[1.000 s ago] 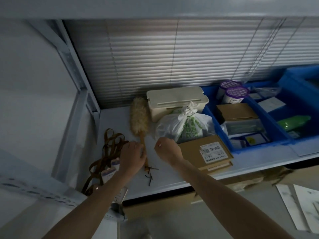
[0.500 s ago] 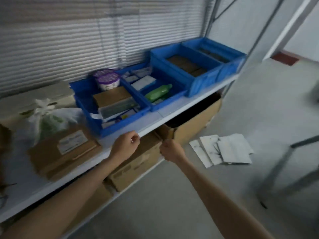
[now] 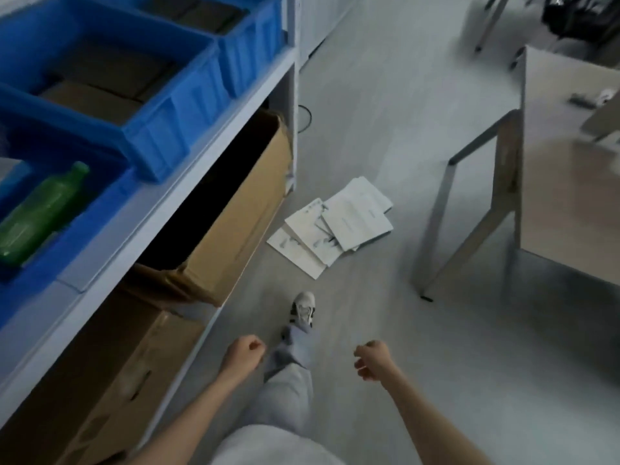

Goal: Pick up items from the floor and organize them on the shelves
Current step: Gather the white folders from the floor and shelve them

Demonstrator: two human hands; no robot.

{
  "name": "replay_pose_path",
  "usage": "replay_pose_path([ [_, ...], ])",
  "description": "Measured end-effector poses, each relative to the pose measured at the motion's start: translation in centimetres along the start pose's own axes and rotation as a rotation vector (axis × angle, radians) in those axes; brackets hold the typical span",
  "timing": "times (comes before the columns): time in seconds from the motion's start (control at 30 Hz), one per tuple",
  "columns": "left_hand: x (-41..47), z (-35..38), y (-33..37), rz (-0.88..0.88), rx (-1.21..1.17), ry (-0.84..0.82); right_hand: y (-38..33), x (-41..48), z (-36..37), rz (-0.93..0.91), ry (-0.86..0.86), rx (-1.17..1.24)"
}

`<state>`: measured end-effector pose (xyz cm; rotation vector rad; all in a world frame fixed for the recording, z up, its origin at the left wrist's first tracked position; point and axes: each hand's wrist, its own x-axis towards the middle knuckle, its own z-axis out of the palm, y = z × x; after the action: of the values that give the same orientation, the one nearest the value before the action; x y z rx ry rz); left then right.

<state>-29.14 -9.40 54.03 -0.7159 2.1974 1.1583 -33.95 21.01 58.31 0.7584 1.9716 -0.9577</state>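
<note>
Left hand point(image 3: 243, 359) and right hand point(image 3: 372, 360), both clenched into fists with the fingers curled in and nothing held, hang apart above the floor point(image 3: 402, 347). Between them runs a grey trouser leg point(image 3: 291, 367) ending in a white shoe point(image 3: 303, 309) planted on the floor. Ahead of the shoe, a loose fan of white papers point(image 3: 335, 226) lies flat on the floor, overlapping one another, just beside the corner of the shelf point(image 3: 188, 169) and well apart from both hands. Under the shelf board, two cardboard boxes: the far box point(image 3: 235, 213) juts out past the board's edge, the near box point(image 3: 110, 380) sits beside the left forearm. On the board, a row of blue bins point(image 3: 167, 129); the nearest holds a green bottle point(image 3: 40, 213) lying on its side, the next holds flat brown packages. At right, a table point(image 3: 563, 182) on angled metal legs.
</note>
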Motion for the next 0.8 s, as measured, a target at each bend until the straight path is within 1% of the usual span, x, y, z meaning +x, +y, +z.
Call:
replay_pose_path([
  [0.07,4.3,0.5,2.2,-0.066,-0.032,-0.014,-1.9,4.5,-3.1,0.057,0.031,-0.028],
  [0.17,9.1,0.3,6.1,-0.183,-0.024,-0.031,-7.3,10.1,-7.4,0.093,0.048,-0.033],
  [0.27,14.4,-0.1,11.3,-0.224,0.024,-0.071,-14.6,15.3,-11.4,0.037,0.029,0.018],
  [0.37,20.7,0.4,16.8,-0.226,0.066,-0.126,-21.3,20.3,-14.5,-0.051,0.027,0.051],
  [0.47,27.4,2.3,22.4,-0.230,0.053,-0.156,-26.1,27.0,-16.7,-0.090,-0.026,0.062],
  [0.53,33.0,4.6,25.0,-0.213,0.012,-0.156,-28.0,33.6,-17.6,-0.128,-0.063,0.027],
  [0.63,42.7,9.5,27.9,-0.162,-0.032,-0.136,-29.3,46.3,-18.2,-0.190,-0.092,-0.096],
  [0.73,53.8,15.8,29.5,-0.152,-0.172,-0.092,-30.2,60.5,-18.3,-0.216,-0.136,-0.250],
  [0.8,62.3,20.7,29.2,-0.163,-0.255,-0.088,-30.9,70.0,-18.0,-0.257,-0.119,-0.377],
])
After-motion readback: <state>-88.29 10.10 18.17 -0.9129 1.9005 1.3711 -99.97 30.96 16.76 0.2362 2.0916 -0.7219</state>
